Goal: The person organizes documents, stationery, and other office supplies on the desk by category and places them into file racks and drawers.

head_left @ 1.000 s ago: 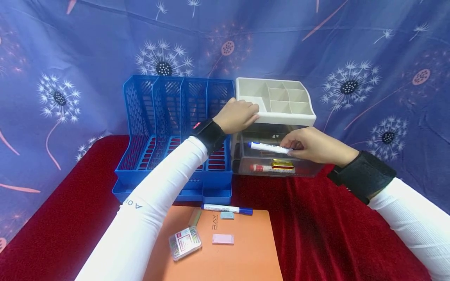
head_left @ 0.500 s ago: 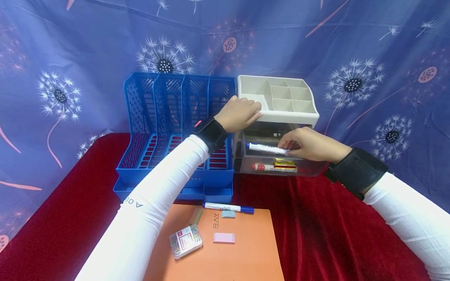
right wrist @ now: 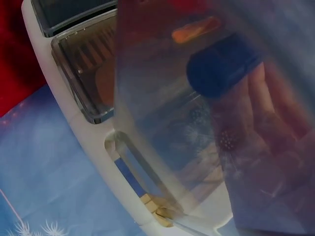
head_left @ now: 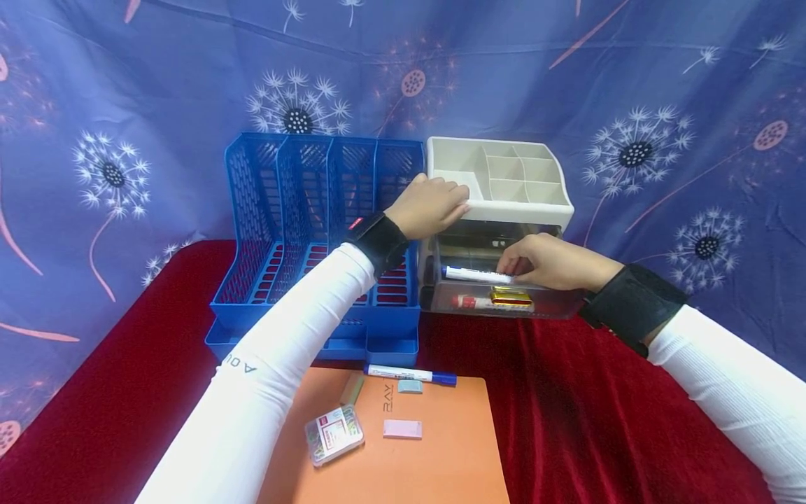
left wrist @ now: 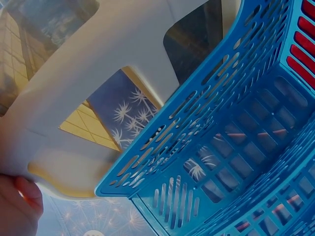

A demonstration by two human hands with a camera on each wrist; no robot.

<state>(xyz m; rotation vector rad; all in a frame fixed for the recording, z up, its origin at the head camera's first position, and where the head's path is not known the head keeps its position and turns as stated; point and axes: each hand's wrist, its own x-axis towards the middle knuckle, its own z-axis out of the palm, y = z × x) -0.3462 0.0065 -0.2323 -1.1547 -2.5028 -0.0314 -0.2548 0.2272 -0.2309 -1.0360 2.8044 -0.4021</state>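
My left hand (head_left: pixel 428 204) grips the front left edge of a desk organizer's white top (head_left: pixel 516 212). Below that top, a clear drawer (head_left: pixel 434 297) is pulled out, holding a red-and-white marker and a shiny gold-wrapped piece (head_left: pixel 511 296). My right hand (head_left: pixel 550 260) reaches over the drawer, pinching one end of a white whiteboard marker (head_left: pixel 472 275) with a blue end pointing left. The marker lies nearly level at the drawer's opening. Through clear plastic, the right wrist view shows a blue marker end (right wrist: pixel 216 66) near blurred fingers. The left wrist view catches only part of the left hand (left wrist: pixel 19 206).
A blue file rack (head_left: pixel 315 311) stands left of the organizer. In front, an orange board (head_left: pixel 441 462) bears another blue-and-white marker (head_left: pixel 409 374), a light blue block (head_left: pixel 410 386), a pink block (head_left: pixel 402 429), a greenish stick (head_left: pixel 352 388) and a clear box of clips (head_left: pixel 334 435).
My right hand has shifted slightly left, and the marker has sunk a little lower toward the drawer. The left hand keeps its place on the organizer. The view has shifted slightly.
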